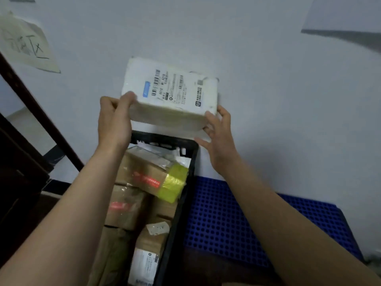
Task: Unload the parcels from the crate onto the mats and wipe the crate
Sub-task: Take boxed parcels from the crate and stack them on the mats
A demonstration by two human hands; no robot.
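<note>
I hold a white parcel (171, 93) with a printed shipping label up in the air, above the far end of the black crate (185, 195). My left hand (115, 118) grips its left corner, thumb on top. My right hand (216, 131) holds its right lower corner with fingers curled under it. Inside the crate lie several brown cardboard parcels (142, 174), one with red tape, plus a yellow-green wrapped parcel (173, 182) against the right wall. A blue perforated mat (247, 223) lies on the floor right of the crate.
A pale wall rises directly behind the crate. A dark wooden frame (37, 112) slants down at the left. A handwritten paper sheet (24, 44) is stuck on the wall at upper left.
</note>
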